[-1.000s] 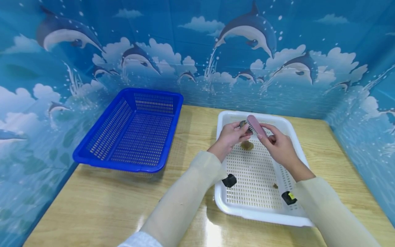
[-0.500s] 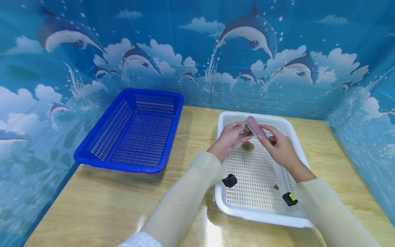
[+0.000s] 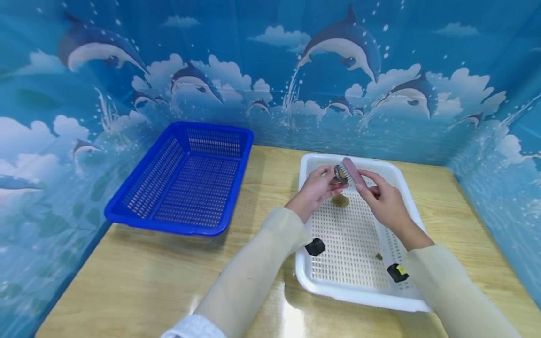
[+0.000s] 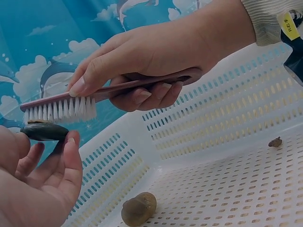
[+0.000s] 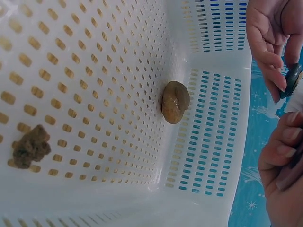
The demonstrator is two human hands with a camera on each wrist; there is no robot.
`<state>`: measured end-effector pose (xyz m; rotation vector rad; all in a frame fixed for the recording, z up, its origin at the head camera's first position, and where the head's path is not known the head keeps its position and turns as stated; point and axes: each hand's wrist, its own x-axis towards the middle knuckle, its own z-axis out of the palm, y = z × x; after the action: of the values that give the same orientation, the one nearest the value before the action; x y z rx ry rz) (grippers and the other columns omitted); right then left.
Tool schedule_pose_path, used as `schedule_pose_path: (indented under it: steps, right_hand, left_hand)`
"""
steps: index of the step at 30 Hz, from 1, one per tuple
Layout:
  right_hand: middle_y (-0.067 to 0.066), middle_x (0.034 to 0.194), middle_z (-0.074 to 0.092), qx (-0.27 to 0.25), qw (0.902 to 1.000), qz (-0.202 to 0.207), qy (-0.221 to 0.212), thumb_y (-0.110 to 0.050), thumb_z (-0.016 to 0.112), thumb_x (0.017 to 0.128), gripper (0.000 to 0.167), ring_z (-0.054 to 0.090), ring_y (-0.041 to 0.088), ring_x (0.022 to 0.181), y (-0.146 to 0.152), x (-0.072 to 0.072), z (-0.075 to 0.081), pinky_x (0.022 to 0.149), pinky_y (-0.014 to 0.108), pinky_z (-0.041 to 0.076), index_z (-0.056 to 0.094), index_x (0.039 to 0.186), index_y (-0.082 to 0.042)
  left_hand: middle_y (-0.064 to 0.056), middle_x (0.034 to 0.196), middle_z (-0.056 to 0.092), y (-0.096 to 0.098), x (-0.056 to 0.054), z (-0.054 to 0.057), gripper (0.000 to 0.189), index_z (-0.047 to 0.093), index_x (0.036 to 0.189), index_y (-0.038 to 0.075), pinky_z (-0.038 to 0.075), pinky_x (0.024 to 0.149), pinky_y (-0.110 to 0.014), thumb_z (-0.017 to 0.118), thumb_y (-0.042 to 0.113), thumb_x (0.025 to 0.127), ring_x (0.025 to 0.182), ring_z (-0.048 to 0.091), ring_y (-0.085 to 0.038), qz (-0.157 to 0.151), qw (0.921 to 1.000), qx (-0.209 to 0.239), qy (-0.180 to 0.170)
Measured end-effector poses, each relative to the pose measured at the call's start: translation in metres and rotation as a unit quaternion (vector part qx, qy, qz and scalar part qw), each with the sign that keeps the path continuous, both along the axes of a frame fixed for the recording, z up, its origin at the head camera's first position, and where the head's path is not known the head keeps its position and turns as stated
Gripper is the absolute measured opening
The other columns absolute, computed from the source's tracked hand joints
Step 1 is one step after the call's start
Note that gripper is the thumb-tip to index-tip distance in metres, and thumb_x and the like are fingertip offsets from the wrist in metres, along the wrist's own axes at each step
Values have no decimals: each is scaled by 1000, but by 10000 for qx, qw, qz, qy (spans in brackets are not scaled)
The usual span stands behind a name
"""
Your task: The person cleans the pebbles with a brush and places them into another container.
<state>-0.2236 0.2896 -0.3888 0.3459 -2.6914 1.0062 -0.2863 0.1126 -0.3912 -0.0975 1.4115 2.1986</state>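
Two baskets sit on the desk [image 3: 148,281] before you: one blue basket [image 3: 162,227] at the far left corner, one white basket [image 3: 359,299] nearer the right edge. Your left hand [image 3: 314,188] pinches one dark rounded piece [image 4: 46,133] between thumb and fingertips, above the far part of the white basket; your fingers cover some of its underside. Your right hand [image 3: 383,196] is clamped round the handle [image 4: 118,88] of one pink brush [image 3: 351,170], hiding much of that handle, and the white bristles [image 4: 60,111] meet the piece's upper face. In the right wrist view, the piece and the brush are both cut off. On the white basket's floor you have one brown lump [image 3: 340,201] near the far edge, whether one body or two being hard to tell, and one small brown crumb [image 3: 379,256] toward the near right corner. Your right sleeve [image 3: 445,279] hides that corner's rim. Two black wrist mounts [image 3: 315,247] show, one at each of your cuffs; the right one carries a yellow tag [image 3: 400,269].
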Motion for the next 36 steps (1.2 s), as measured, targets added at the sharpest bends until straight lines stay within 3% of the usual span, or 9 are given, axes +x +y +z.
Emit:
schedule_pose_path:
  steps: [13,23,36]
  right_hand:
    - [-3,49,44,-72,9992,300,253,-21,57,100,44,33,5,40,2,1,-7,36,25,32,47,141,-10]
    - [-2,50,45,-108,9996,252,87,-25,55,101,45,34,7,41,2,3,-4,37,25,33,45,143,-9]
    - [-2,49,43,17,9999,100,139,-28,51,103,46,34,8,42,3,2,-2,38,25,33,45,143,-7]
  left_hand:
    - [-12,98,67,-2,4,-2,40,53,138,11,57,84,-31,41,31,105,87,68,-21,-37,9999,93,-125]
    - [-12,97,69,3,3,-2,41,55,137,7,58,79,-28,47,30,103,80,69,-19,-20,10000,33,-67]
    - [-11,101,68,2,6,-2,38,61,129,9,58,80,-27,53,32,100,91,70,-24,-75,9997,188,94]
